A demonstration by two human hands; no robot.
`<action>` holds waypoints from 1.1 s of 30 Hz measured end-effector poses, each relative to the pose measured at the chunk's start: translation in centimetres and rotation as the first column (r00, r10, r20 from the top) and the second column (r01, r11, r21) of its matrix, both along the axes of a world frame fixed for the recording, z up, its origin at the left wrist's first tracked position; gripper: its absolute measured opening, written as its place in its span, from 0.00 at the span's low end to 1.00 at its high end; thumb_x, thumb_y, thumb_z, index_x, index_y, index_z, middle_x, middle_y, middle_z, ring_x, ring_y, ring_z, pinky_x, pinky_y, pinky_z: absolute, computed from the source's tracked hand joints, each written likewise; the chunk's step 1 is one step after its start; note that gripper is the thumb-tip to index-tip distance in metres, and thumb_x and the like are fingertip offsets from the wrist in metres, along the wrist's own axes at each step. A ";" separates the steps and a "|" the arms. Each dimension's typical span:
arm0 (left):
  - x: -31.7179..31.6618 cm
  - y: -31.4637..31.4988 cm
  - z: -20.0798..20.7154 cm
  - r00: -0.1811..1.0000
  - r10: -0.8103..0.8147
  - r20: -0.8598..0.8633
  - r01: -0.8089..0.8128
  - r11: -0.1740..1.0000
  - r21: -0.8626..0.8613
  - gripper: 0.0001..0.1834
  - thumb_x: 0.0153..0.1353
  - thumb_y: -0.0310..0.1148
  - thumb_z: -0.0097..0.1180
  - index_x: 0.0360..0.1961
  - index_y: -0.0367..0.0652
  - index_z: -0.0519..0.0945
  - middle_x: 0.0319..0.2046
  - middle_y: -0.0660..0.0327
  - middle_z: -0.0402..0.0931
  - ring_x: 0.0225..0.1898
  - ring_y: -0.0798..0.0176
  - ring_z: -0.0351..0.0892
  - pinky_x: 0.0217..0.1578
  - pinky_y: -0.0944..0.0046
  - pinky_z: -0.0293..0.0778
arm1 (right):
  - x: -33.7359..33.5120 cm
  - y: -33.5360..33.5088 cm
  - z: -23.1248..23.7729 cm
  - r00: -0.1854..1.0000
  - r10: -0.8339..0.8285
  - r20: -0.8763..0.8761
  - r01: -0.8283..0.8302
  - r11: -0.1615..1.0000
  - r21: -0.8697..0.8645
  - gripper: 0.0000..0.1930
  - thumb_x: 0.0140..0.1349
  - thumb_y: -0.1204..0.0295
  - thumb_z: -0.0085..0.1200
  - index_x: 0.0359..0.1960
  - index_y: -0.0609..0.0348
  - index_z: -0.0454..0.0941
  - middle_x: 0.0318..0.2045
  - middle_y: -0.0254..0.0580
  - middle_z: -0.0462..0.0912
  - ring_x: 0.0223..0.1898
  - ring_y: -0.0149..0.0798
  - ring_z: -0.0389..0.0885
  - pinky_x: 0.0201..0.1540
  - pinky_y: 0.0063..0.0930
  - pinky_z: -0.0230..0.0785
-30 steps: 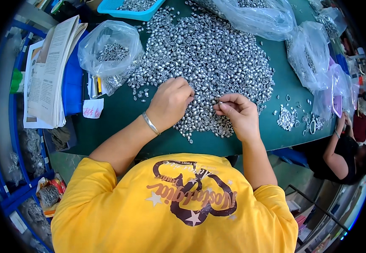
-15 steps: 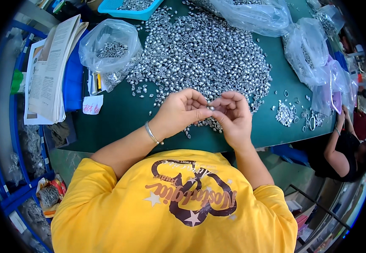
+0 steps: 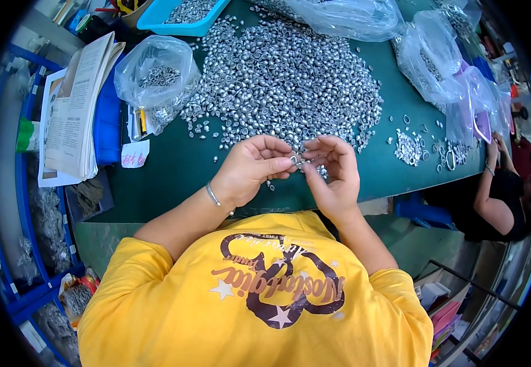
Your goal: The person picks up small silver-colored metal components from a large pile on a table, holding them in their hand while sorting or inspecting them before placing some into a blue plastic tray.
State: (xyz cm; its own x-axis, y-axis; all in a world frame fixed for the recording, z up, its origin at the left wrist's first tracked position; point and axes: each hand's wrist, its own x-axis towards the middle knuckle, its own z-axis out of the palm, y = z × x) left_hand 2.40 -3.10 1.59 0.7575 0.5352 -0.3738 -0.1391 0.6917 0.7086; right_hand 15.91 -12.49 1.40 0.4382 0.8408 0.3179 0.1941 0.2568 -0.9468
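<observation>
My left hand (image 3: 259,168) pinches a small silvery metal piece (image 3: 295,160) between thumb and fingertips, and a thin bracelet circles that wrist. Opposite it, my right hand (image 3: 336,177) has its fingers curled, with thumb and fingertips closing on the right side of the same piece. The piece is partly hidden by the fingers, and its exact shape is hard to make out. Both hands are over the near edge of a large pile of small, hollow, domed metal pieces (image 3: 284,79). A few loose ones lie under and between my hands.
The pile spreads over a green tabletop (image 3: 167,189). Around it are a turquoise basket (image 3: 183,29), clear plastic bags (image 3: 155,67) of metal parts, papers (image 3: 73,110) and a blue bin (image 3: 107,128). Small rings (image 3: 409,148) lie to the right, near another person's arm (image 3: 492,165).
The piece between my fingertips has shifted slightly left and looks turned. My right thumb and fingers have moved left with it. The whole view has tilted a little.
</observation>
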 end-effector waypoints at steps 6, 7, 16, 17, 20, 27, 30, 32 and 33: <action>-1.1 -0.5 0.0 0.999 -0.009 0.031 0.006 0.996 0.092 0.10 0.50 0.16 0.52 0.35 0.34 0.74 0.34 0.53 0.75 0.33 0.65 0.77 0.36 0.70 0.74 | 1.4 0.1 -1.2 0.802 0.014 0.597 0.077 0.989 -0.127 0.10 0.46 0.84 0.49 0.33 0.62 0.74 0.32 0.46 0.74 0.33 0.45 0.73 0.36 0.29 0.66; -1.3 -0.5 -0.2 0.999 -0.007 0.033 0.004 0.996 0.090 0.10 0.50 0.16 0.52 0.35 0.34 0.74 0.34 0.53 0.75 0.33 0.65 0.77 0.36 0.70 0.74 | 1.3 0.1 -1.4 0.722 0.076 0.688 0.024 0.991 -0.134 0.10 0.46 0.84 0.49 0.32 0.62 0.74 0.32 0.46 0.74 0.34 0.46 0.72 0.37 0.31 0.65; -3.3 -0.5 -0.3 0.988 0.073 0.134 -0.057 0.991 -0.117 0.10 0.51 0.16 0.51 0.36 0.35 0.75 0.33 0.55 0.75 0.33 0.65 0.76 0.35 0.70 0.74 | 1.0 -0.3 -0.3 0.827 -0.045 0.561 0.146 0.980 -0.136 0.08 0.46 0.83 0.51 0.30 0.62 0.75 0.29 0.44 0.75 0.32 0.44 0.73 0.36 0.30 0.65; -3.4 -0.5 -0.3 0.988 0.072 0.139 -0.055 0.992 -0.117 0.10 0.51 0.16 0.51 0.36 0.35 0.75 0.33 0.55 0.75 0.33 0.65 0.76 0.35 0.70 0.74 | 0.9 -0.2 -0.3 0.797 -0.048 0.602 0.147 0.982 -0.117 0.07 0.46 0.83 0.51 0.29 0.62 0.75 0.30 0.44 0.75 0.32 0.44 0.72 0.36 0.30 0.65; -3.9 -0.4 -0.6 0.989 0.068 0.135 -0.046 0.987 -0.157 0.10 0.52 0.18 0.51 0.37 0.36 0.75 0.33 0.57 0.75 0.32 0.66 0.76 0.34 0.71 0.74 | 0.7 0.3 -0.9 0.733 0.001 0.680 0.108 0.987 -0.118 0.07 0.46 0.83 0.51 0.29 0.62 0.75 0.30 0.44 0.75 0.32 0.44 0.72 0.36 0.31 0.65; -5.1 0.1 -1.4 0.990 0.121 0.072 -0.106 0.978 -0.182 0.09 0.53 0.19 0.49 0.37 0.36 0.75 0.31 0.59 0.75 0.33 0.67 0.76 0.34 0.72 0.74 | 1.0 1.1 -0.9 0.706 -0.018 0.708 0.199 0.964 -0.174 0.05 0.45 0.80 0.54 0.26 0.61 0.76 0.27 0.42 0.74 0.31 0.45 0.71 0.35 0.32 0.65; -4.9 0.2 -1.4 0.991 0.132 0.035 -0.123 0.973 -0.197 0.08 0.54 0.20 0.49 0.36 0.36 0.75 0.31 0.59 0.75 0.33 0.67 0.76 0.33 0.72 0.74 | 0.5 2.0 -0.8 0.668 0.006 0.745 0.205 0.960 -0.191 0.06 0.44 0.78 0.55 0.26 0.60 0.75 0.27 0.42 0.73 0.31 0.45 0.71 0.34 0.34 0.65; -4.9 0.5 -1.3 0.997 0.075 0.005 -0.072 0.972 -0.225 0.07 0.55 0.22 0.49 0.35 0.36 0.75 0.31 0.59 0.75 0.32 0.67 0.76 0.34 0.72 0.74 | 0.6 2.3 -0.7 0.648 0.025 0.761 0.201 0.958 -0.203 0.06 0.44 0.78 0.55 0.27 0.60 0.75 0.28 0.42 0.73 0.31 0.45 0.71 0.35 0.34 0.64; -4.7 0.5 -1.3 0.997 0.076 0.001 -0.074 0.971 -0.226 0.07 0.55 0.22 0.49 0.35 0.36 0.75 0.31 0.59 0.75 0.32 0.67 0.76 0.34 0.72 0.74 | 0.7 2.4 -0.7 0.625 0.042 0.779 0.201 0.956 -0.213 0.06 0.43 0.78 0.55 0.27 0.60 0.75 0.28 0.42 0.73 0.31 0.45 0.71 0.35 0.34 0.64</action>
